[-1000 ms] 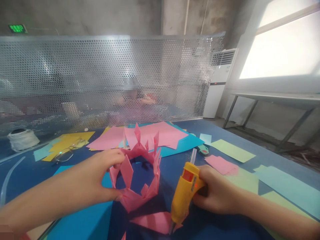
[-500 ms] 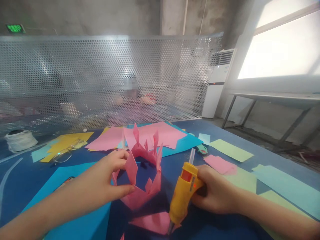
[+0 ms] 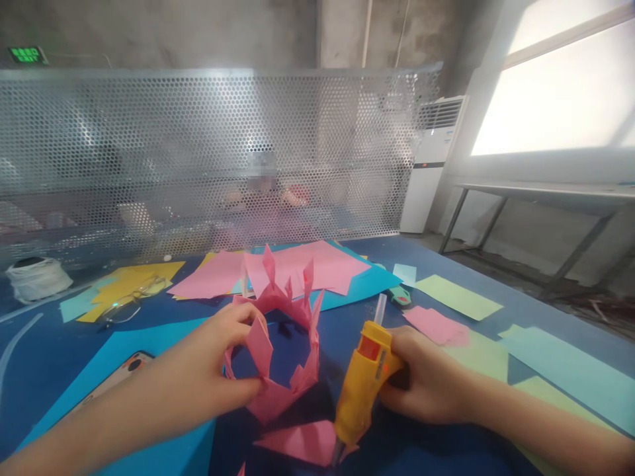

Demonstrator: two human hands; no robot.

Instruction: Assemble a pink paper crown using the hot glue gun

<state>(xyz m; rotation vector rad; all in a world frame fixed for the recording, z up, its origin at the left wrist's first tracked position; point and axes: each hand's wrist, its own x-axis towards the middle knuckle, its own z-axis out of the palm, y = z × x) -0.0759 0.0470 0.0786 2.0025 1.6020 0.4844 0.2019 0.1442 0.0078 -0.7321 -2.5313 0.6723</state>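
My left hand [image 3: 233, 357] pinches the left side of a pink paper crown [image 3: 292, 387], a ring with folded points standing up around its rim. Thumb and fingers close around one diamond-shaped point. In my right hand [image 3: 426, 377] is a yellow hot glue gun [image 3: 360, 390], held by its handle with the nozzle downward and a clear glue stick showing out of the top end. The nozzle tip is over a folded pink paper piece [image 3: 300, 441] lying on the blue table; whether they touch I cannot tell.
Pink sheets [image 3: 327, 264] lie on blue paper behind the crown. Eyeglasses [image 3: 122, 311] rest by yellow paper, left. A phone [image 3: 119, 377] lies on blue paper under my left forearm. Green sheets [image 3: 459, 297] spread right. A perforated metal screen [image 3: 198, 158] stands behind; a person sits beyond.
My left hand has shifted slightly and the crown has turned and tilted a little with it. More of the phone shows now. The glue gun stays nearly in place.
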